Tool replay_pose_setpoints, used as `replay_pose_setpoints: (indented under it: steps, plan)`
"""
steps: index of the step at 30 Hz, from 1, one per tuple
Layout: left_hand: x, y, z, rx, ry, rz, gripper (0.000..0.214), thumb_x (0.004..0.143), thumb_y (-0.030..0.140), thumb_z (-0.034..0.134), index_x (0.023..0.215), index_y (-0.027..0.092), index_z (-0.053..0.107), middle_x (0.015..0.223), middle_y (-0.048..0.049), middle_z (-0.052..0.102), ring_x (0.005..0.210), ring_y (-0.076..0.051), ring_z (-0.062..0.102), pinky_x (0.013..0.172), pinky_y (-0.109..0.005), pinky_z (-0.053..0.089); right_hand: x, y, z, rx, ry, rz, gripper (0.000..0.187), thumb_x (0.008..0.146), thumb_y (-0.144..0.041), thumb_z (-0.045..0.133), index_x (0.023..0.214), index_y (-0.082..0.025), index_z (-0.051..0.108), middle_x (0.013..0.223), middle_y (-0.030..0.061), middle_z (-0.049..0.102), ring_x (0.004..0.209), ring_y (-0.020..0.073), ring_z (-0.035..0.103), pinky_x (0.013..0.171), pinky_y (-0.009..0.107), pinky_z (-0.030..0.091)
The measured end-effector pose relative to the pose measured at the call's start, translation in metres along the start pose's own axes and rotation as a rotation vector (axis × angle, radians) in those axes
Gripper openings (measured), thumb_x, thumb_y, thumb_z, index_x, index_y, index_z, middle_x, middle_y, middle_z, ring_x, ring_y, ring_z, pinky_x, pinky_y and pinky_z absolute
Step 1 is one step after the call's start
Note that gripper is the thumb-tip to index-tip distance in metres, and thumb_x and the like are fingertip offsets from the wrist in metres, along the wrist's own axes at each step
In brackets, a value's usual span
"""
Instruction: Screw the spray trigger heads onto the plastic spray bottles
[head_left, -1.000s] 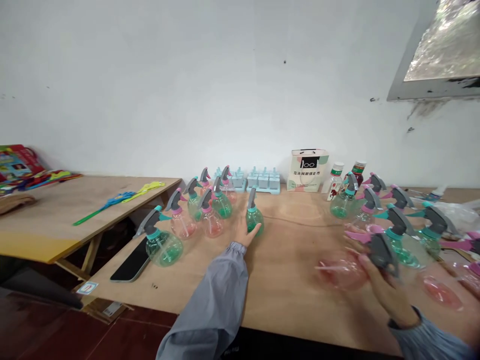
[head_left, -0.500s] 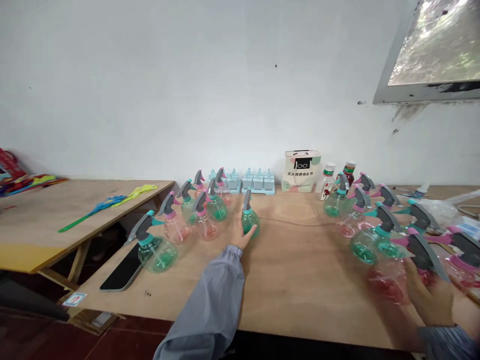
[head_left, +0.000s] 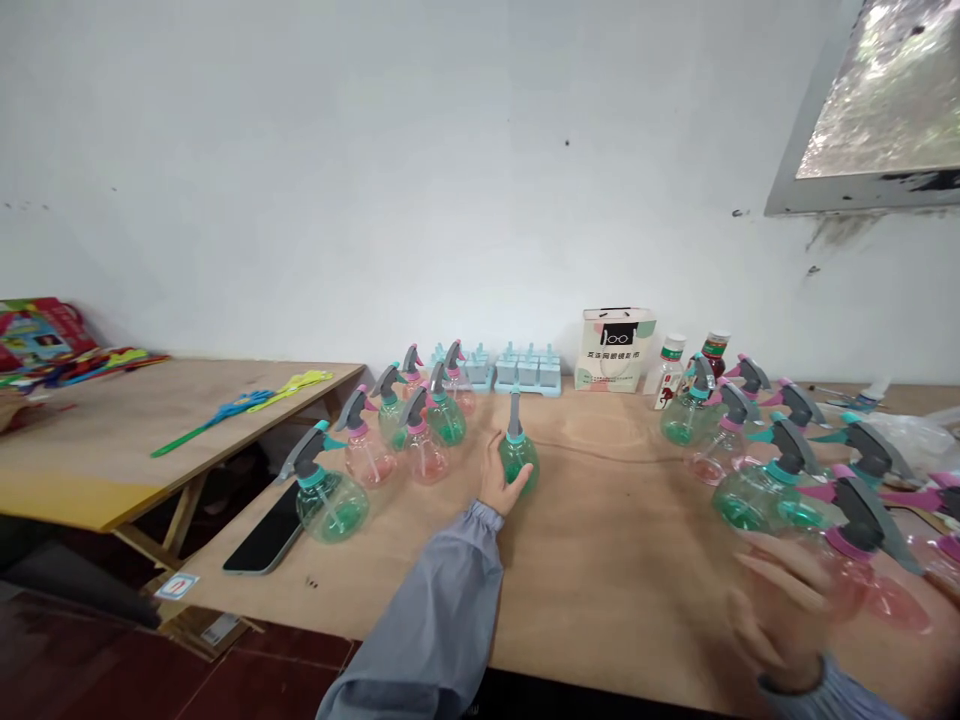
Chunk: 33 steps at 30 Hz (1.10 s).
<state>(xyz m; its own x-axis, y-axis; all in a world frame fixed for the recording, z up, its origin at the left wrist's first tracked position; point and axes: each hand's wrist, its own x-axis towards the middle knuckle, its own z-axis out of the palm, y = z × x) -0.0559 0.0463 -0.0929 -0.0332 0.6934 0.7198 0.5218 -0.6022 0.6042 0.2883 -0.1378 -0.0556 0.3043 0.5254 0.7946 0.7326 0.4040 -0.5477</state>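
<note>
My left hand (head_left: 497,486) is wrapped round the body of a green spray bottle (head_left: 520,452) with a grey trigger, which stands upright near the middle of the plywood table (head_left: 615,560). My right hand (head_left: 787,612) is low on the right, blurred by motion, its fingers stretched out and apart. It hovers just left of a pink spray bottle (head_left: 874,575) with a grey trigger and pink collar and does not grip it.
Several green and pink spray bottles (head_left: 405,432) stand grouped at the left, and another cluster (head_left: 772,455) at the right. A black phone (head_left: 264,543) lies at the table's left edge. Blue moulds (head_left: 525,368), a paper bag (head_left: 616,348) and small drink bottles (head_left: 667,372) line the wall.
My right hand has come off the pink bottle it carried to the right cluster and has opened. My left hand stays on the green bottle, now a little nearer to me.
</note>
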Motion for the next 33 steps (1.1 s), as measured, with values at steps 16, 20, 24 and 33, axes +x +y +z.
replay_pose_setpoints:
  steps: [16, 20, 24, 33]
  plan:
    - [0.021, 0.006, -0.075, 0.272, 0.821, -0.037, 0.045, 0.091, 0.039, 0.055, 0.128, 0.017, 0.042, 0.133, -0.0182, 0.047, 0.130, -0.030, 0.047, 0.113, -0.054, 0.037, 0.060, -0.091, 0.213, 0.826, -0.674, 0.133, 0.069, 0.077, -0.043, 0.075, 0.139, -0.029, 0.048, 0.135, 0.0101, 0.059, 0.128, 0.0247, 0.055, 0.107, 0.043, 0.046]
    - [0.035, -0.013, -0.093, 0.235, 0.641, -0.311, 0.062, 0.087, 0.043, 0.063, 0.136, 0.018, 0.035, 0.138, -0.0178, 0.048, 0.135, -0.031, 0.043, 0.117, -0.057, 0.028, 0.058, -0.085, 0.206, 0.787, -0.637, 0.165, 0.050, 0.075, -0.040, 0.076, 0.121, -0.028, 0.063, 0.119, 0.0062, 0.068, 0.117, 0.0237, 0.061, 0.110, 0.043, 0.042]
    - [0.032, -0.018, -0.072, 0.280, 0.471, -0.377, 0.056, 0.079, 0.041, 0.068, 0.126, 0.021, 0.047, 0.127, -0.0142, 0.057, 0.126, -0.034, 0.051, 0.111, -0.059, 0.033, 0.051, -0.075, 0.201, 0.820, -0.653, 0.210, 0.056, 0.068, -0.039, 0.081, 0.121, -0.031, 0.064, 0.128, 0.0047, 0.067, 0.120, 0.0245, 0.061, 0.112, 0.045, 0.041]
    - [0.004, 0.011, -0.009, 0.304, 0.179, -0.169, 0.052, 0.075, 0.048, 0.073, 0.117, 0.022, 0.056, 0.112, -0.0106, 0.059, 0.107, -0.031, 0.057, 0.094, -0.048, 0.044, 0.053, -0.061, 0.185, 1.009, -0.638, 0.527, 0.038, 0.075, -0.051, 0.070, 0.104, -0.026, 0.071, 0.106, 0.0064, 0.076, 0.110, 0.0284, 0.068, 0.108, 0.049, 0.044]
